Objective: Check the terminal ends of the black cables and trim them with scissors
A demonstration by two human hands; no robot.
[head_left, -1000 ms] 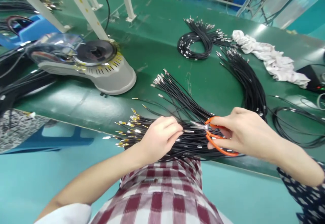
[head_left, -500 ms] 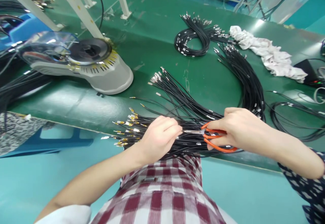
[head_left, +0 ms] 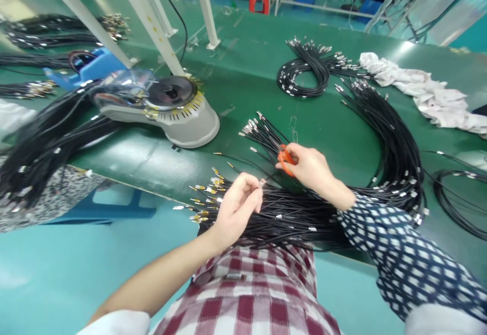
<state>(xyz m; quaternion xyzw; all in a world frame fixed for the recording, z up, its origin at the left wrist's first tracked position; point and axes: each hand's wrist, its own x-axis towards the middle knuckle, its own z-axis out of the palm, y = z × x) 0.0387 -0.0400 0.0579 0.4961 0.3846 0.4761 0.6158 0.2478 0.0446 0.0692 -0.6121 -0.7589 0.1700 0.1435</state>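
Orange-handled scissors [head_left: 287,161] are in my right hand [head_left: 314,170], their blades pointing up and left over a bundle of black cables with silver ends [head_left: 261,131]. Lower and to the left, my left hand [head_left: 239,206] is closed in a pinch. A small pale tip of what looks like a thin black cable [head_left: 262,182] shows at its fingertips; the rest is partly hidden. Beneath both hands, a thick bundle of black cables [head_left: 289,218] with yellowish ends and small white labels lies along the table's front edge.
A grey tape dispenser-like device [head_left: 194,127] stands at left, beside white metal posts [head_left: 207,10]. Coiled black cables [head_left: 304,76], a curved cable bundle [head_left: 395,127] and a crumpled white cloth [head_left: 422,89] lie at the back right. Another cable bundle [head_left: 49,145] hangs over the left edge.
My right hand has moved the scissors left and farther from me, off the thick bundle, and the blades have left my left hand. The view has shifted left.
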